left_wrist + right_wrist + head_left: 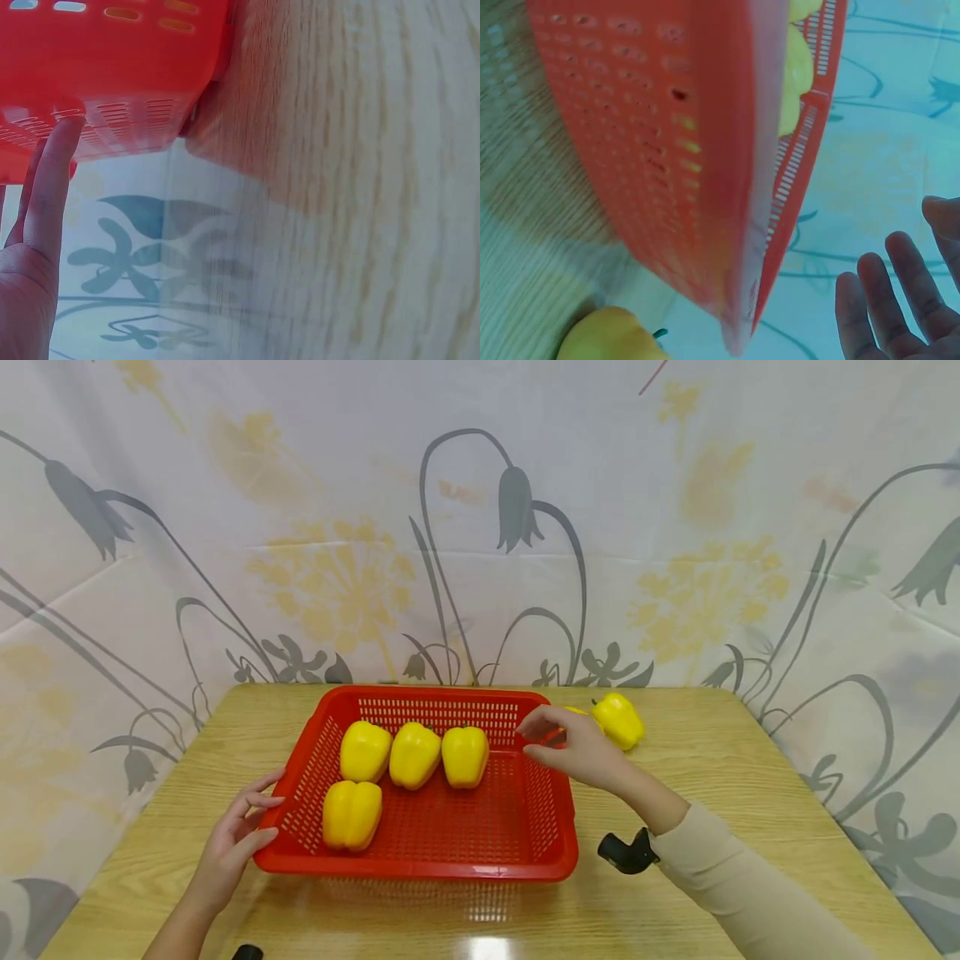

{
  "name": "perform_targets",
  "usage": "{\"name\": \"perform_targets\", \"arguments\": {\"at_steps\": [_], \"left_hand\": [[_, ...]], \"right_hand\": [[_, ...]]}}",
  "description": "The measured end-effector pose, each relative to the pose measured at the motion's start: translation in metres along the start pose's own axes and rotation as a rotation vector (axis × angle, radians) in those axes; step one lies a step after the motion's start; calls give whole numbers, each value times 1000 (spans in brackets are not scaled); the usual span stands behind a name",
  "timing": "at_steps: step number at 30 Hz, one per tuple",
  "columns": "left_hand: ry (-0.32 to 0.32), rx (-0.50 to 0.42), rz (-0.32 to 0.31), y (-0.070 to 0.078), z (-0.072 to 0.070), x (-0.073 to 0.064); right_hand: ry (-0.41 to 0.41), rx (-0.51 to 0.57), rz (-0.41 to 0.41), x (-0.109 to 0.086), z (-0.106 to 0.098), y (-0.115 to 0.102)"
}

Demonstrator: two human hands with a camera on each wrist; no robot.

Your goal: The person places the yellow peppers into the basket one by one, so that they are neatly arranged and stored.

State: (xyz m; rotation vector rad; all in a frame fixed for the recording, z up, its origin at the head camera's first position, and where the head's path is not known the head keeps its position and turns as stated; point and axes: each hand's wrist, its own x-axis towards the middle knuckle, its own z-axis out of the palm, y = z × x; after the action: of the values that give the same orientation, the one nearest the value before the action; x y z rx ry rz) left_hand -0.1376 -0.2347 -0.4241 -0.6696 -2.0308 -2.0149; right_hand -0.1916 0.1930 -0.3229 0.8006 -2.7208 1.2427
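Observation:
A red plastic basket (420, 868) with slotted walls stands on the table. Inside, toward its left and back, sit several yellow bell peppers, one nearest the front (352, 815). My left hand (228, 847) touches the basket's left end with extended fingers, the thumb at the rim. Over the right rim hovers my right hand (588, 753), fingers loosely bent, holding nothing. Right of the basket lie two more peppers: one in full view (619, 722), the other (592, 720) partly hidden behind the right hand. The right wrist view shows one loose pepper (609, 337) beside the basket wall.
The wooden table (697, 760) carries the basket. A flower-patterned cloth (480, 610) hangs behind it. A black device (628, 852) is at the right wrist, and part of another black piece (247, 952) shows at the bottom edge.

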Motion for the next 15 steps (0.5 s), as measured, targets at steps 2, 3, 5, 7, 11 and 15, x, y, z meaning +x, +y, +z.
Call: {"name": "perform_targets", "arguments": {"at_steps": [2,3,5,7,11,15], "left_hand": [[1,-2,1,0,0,0],[1,-2,2,0,0,0],[3,-1,2,0,0,0],[5,3,4,1,0,0],[5,5,8,0,0,0],[-3,-3,17,-1,0,0]], "right_hand": [[22,8,-7,-2,-2,5],[34,9,-7,-3,-4,6],[58,7,-1,-5,-6,11],[79,3,11,-7,-8,16],[118,0,43,-10,-12,26],[137,2,57,-13,-14,37]]}}
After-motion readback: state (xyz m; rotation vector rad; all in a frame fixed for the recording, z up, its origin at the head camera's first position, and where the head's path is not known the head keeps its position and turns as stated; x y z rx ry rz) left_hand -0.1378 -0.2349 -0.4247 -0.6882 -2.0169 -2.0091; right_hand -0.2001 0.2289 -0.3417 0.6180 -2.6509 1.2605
